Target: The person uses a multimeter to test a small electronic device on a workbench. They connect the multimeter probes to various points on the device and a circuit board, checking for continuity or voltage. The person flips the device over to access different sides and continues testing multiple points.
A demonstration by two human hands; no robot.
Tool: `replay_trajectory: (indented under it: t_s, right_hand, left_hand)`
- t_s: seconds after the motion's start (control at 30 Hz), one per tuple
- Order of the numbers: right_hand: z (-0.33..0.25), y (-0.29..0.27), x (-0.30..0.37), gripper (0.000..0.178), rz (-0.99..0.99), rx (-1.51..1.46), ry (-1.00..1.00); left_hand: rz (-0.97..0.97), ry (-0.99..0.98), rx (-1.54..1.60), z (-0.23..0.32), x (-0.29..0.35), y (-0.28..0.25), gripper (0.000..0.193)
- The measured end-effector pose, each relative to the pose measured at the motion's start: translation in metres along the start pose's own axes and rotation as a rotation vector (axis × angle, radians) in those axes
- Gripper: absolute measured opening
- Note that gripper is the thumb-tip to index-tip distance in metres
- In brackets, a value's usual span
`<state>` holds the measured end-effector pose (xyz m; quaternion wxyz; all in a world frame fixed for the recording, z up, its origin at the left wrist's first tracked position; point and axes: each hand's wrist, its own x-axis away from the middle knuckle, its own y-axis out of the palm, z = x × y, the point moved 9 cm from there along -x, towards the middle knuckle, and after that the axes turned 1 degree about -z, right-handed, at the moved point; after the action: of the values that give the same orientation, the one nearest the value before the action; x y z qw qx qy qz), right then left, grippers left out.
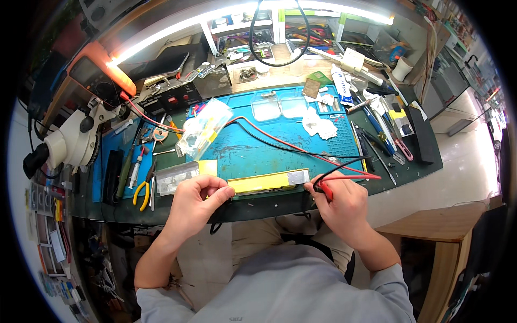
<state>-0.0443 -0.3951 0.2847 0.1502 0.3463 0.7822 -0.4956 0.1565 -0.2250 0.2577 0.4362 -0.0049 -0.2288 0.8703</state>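
My left hand [196,207] pinches the left end of a long, flat, yellow-topped strip [253,183] at the bench's near edge. A grey patch covers the strip's right end. My right hand [344,203] is closed around a red test probe [326,189] beside that end; its tip is hidden, so contact cannot be told. A red lead [285,144] and a black lead [269,144] cross the mat to my right hand. An orange multimeter [99,75] stands at the far left, with a red lead plugged in.
Clear plastic packaging [207,126] and a clear tray [175,176] lie left of the strip on the blue mat [253,159]. Yellow-handled pliers [141,195] and a white microscope [72,142] are further left. Crumpled tissue [319,125], a white tube [341,85] and several tools sit right.
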Motion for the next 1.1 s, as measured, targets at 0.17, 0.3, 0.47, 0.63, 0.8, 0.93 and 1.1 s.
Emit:
replay_trajectory:
  t_s: [0.17, 0.3, 0.47, 0.63, 0.8, 0.93, 1.1]
  right_hand:
    - [-0.002, 0.001, -0.002, 0.020, 0.011, 0.023, -0.030]
    - [-0.003, 0.000, 0.004, 0.021, 0.016, 0.035, -0.033]
    - [-0.005, -0.004, 0.012, 0.025, -0.011, 0.056, 0.030]
    - [-0.012, 0.002, 0.053, 0.034, -0.031, 0.052, 0.066]
    - [-0.002, 0.011, 0.072, 0.022, -0.026, 0.144, 0.106]
    - [-0.002, -0.011, 0.051, 0.017, -0.010, 0.141, 0.194]
    - [0.032, -0.020, 0.034, 0.021, -0.004, -0.008, 0.404]
  left_hand:
    - [-0.019, -0.048, 0.095, -0.007, -0.002, 0.000, 0.014]
    - [-0.080, -0.074, 0.072, -0.004, -0.002, 0.002, 0.012]
    - [-0.107, -0.097, 0.034, -0.006, -0.004, 0.002, 0.013]
    - [-0.098, -0.066, 0.047, -0.007, -0.010, 0.000, 0.017]
    - [-0.117, -0.072, 0.077, -0.005, -0.013, 0.002, 0.017]
    - [-0.090, -0.038, 0.058, -0.006, -0.007, 0.000, 0.016]
    - [-0.041, 0.024, 0.045, -0.009, 0.000, 0.003, 0.014]
